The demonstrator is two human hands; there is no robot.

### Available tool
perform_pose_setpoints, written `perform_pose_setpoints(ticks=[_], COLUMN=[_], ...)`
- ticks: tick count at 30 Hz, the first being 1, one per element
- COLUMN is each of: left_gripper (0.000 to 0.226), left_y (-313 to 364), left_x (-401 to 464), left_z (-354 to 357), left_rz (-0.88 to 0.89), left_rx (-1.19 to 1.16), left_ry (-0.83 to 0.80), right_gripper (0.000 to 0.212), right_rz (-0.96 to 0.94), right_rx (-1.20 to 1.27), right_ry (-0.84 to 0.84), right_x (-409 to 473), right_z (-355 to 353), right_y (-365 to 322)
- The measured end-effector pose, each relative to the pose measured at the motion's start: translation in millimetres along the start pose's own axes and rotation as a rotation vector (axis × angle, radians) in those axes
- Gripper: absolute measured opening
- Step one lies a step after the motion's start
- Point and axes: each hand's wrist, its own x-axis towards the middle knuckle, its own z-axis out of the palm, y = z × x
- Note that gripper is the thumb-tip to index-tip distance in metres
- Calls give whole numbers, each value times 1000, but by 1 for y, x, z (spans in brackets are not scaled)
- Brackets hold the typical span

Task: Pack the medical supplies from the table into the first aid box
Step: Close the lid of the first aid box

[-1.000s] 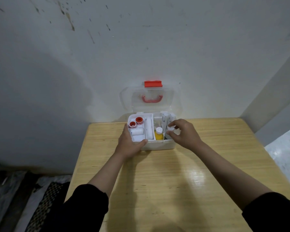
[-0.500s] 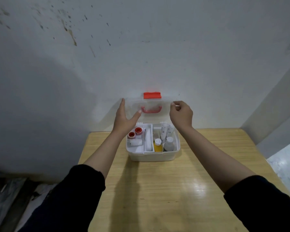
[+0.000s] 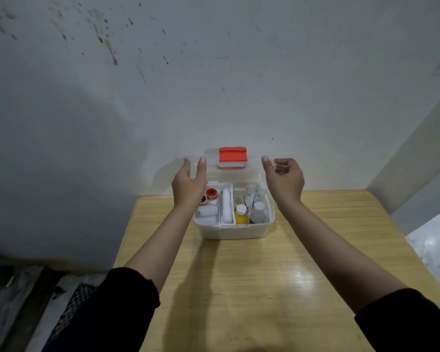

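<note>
between both hands' fingers (image 3: 202,161) stands the clear lid (image 3: 233,171).

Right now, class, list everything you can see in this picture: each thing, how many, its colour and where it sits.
first aid box: 1, white, on table by wall
lid: 1, clear, raised, red latch
tape rolls: 2, red-cored, left compartment
gauze rolls: at least 2, white, left and middle compartments
yellow bottle: 1, white cap, right of middle
clear bottle: 1, right compartment
table: 1, light wood
left hand: at lid's left edge
right hand: at lid's right edge
</note>
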Motion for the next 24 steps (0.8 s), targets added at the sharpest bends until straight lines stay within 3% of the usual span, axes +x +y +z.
perform_pose_setpoints(ticks=[8, 15, 20, 24], left_gripper=[62, 48, 69, 53], left_y=[-47, -77, -82, -84], left_x=[-48, -70, -73, -74], left_z=[-10, -17, -18, -14], left_rz=[0, 9, 42, 45], left_rx=[10, 50, 46, 38], left_ry=[-2, -111, -151, -148], right_gripper=[39, 54, 49, 52], right_rz=[-26, -122, -113, -92], right_rx=[-11, -161, -195, -193], right_ry=[-123, -246, -222, -169], right_x=[-39, -59, -67, -70], right_z=[-29, -40, -39, -30], right_y=[47, 74, 80, 75])
